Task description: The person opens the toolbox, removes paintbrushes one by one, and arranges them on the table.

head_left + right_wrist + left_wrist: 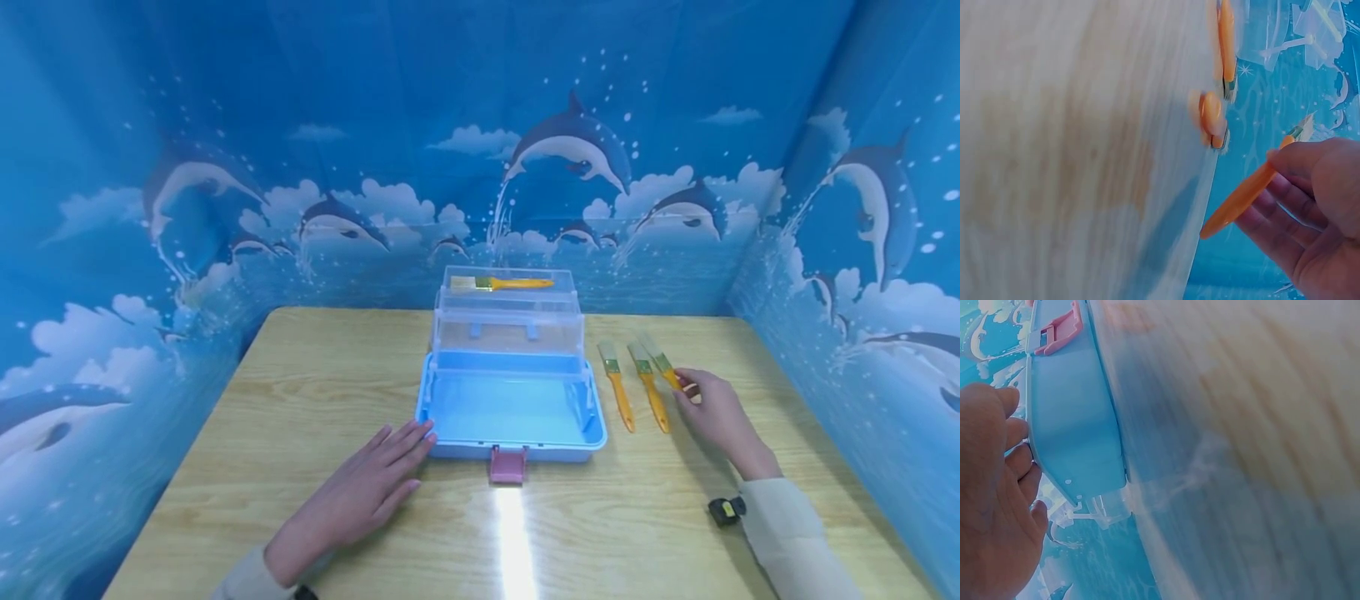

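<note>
My right hand [718,414] pinches a paintbrush [663,363] by its orange handle, bristles pointing away from me. In the right wrist view the brush's handle [1241,199] is off the table, between thumb and fingers. Two similar paintbrushes, one nearer the box [618,392] and one beside the held brush [651,392], lie on the table. With fingers extended, my left hand [367,483] rests at the front left corner of an opened light-blue box [510,451]. Another paintbrush [517,284] lies across the box's raised clear upper part [510,333].
A pink latch [507,467] hangs at the box's front. The wooden table [315,375] extends on both sides of the box. Dolphin-printed blue cloth [375,100] stands behind and at both sides of the table. A bright light streak crosses the table's front.
</note>
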Available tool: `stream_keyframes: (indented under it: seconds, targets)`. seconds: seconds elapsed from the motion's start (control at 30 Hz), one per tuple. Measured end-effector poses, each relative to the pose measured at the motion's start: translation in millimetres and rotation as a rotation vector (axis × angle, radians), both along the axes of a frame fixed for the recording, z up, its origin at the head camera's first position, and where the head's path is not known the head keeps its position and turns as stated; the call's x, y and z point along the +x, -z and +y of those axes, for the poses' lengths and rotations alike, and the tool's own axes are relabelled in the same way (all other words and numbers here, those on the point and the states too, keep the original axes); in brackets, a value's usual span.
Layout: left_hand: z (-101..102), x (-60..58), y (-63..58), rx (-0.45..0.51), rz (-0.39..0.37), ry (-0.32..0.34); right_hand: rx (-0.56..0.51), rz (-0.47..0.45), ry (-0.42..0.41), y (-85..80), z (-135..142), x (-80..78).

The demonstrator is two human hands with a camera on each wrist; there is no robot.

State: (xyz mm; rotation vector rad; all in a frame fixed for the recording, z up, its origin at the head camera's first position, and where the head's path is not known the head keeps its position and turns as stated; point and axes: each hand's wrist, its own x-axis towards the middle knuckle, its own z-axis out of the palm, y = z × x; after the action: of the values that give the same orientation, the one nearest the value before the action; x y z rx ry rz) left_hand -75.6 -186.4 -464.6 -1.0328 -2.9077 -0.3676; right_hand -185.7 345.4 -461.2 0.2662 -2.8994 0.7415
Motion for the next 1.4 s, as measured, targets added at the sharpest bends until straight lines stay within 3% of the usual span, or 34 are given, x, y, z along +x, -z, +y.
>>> stream_keyframes:
  seconds: [1.4]
  targets:
    - [-2,-0.1,0.9,0.004,0.050,0.016,0.121,-0.153,0.110,6.0,19,-18.5]
